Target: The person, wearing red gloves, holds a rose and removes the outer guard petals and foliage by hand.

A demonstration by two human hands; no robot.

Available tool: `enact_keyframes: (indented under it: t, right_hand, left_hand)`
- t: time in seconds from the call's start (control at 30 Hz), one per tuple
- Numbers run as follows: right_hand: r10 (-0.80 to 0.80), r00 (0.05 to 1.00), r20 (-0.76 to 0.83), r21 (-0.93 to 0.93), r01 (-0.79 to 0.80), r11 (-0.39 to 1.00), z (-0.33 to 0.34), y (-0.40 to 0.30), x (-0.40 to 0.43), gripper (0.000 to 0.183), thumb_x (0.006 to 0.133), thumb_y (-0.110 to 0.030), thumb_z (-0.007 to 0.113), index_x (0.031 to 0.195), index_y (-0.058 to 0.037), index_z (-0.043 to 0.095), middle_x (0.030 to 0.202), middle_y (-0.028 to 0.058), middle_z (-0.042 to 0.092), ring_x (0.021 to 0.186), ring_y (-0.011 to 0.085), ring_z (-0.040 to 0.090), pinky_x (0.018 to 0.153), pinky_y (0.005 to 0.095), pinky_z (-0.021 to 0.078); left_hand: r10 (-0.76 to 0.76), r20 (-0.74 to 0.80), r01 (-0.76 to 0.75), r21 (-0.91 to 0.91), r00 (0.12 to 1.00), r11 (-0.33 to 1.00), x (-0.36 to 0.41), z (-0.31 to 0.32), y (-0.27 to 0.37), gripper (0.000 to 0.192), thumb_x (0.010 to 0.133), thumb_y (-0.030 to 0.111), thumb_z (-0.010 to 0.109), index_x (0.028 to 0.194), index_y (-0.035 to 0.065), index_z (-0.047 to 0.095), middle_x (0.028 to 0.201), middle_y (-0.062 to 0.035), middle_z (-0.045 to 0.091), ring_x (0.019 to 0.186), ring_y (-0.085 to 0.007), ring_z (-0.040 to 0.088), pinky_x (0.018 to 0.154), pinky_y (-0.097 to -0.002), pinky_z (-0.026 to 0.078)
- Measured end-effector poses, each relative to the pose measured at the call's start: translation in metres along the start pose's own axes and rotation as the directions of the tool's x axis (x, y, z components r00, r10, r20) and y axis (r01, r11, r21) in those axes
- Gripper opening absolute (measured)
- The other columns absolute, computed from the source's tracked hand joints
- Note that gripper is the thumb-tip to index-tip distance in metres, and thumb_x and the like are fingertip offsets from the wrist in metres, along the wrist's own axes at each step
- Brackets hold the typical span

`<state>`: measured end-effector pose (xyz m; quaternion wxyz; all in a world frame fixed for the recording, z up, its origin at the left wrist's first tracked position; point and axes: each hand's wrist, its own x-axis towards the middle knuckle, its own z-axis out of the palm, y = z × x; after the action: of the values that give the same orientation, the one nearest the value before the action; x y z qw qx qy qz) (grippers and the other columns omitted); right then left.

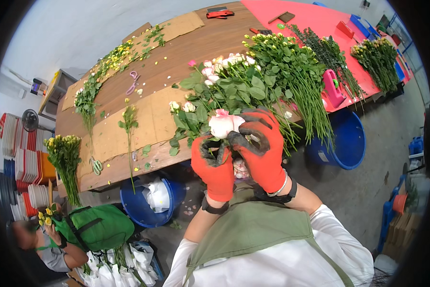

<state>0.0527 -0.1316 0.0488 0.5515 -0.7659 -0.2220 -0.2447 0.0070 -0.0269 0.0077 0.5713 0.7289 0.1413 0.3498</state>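
Note:
A large white rose with pink petal edges (222,126) is between my hands, just over the near edge of the table. Red gloves with dark coated fingers cover both. My left hand (213,154) is closed around the stem just below the bloom. From the right, my right hand (260,134) pinches at the side of the flower with thumb and fingertips. Beyond them lie pink-edged white roses (215,68) with broad leaves. Green bunches with small yellowish buds (283,53) adjoin them on the right. A single yellow-budded stem (130,122) lies to the left on cardboard.
Pink scissors (132,83), green-handled scissors (96,166) and a pink tool (332,88) lie on the wooden table (186,46). Blue buckets (170,193) stand below its near edge. A co-worker (64,251) at lower left holds yellow roses. Petals litter the floor.

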Motion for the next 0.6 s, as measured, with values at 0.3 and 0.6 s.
enact_keyframes:
  t: [0.3, 0.6]
  right_hand:
    - [0.496, 0.866, 0.056, 0.627, -0.418, 0.658, -0.008, 0.021, -0.01, 0.028, 0.077, 0.004, 0.061, 0.106, 0.0017, 0.06, 0.114, 0.0074, 0.057, 0.104, 0.0178, 0.057, 0.091, 0.0293, 0.0454]
    - [-0.069, 0.995, 0.065, -0.032, 0.072, 0.997, -0.006, -0.007, -0.003, 0.042, 0.065, -0.024, 0.083, 0.101, -0.0087, 0.066, 0.11, 0.0066, 0.065, 0.104, 0.0321, 0.056, 0.098, 0.0454, 0.0389]
  left_hand:
    - [-0.08, -0.078, 0.078, -0.022, 0.994, 0.997, 0.005, -0.007, -0.015, 0.036, 0.073, -0.005, 0.072, 0.105, -0.0008, 0.056, 0.093, -0.0085, 0.061, 0.087, -0.0171, 0.055, 0.083, -0.0308, 0.044]
    - [0.018, -0.182, -0.04, -0.116, 0.983, 0.992, 0.014, 0.002, -0.001, 0.028, 0.073, -0.005, 0.068, 0.097, 0.0006, 0.054, 0.089, -0.0052, 0.055, 0.082, -0.0162, 0.052, 0.078, -0.0289, 0.044]
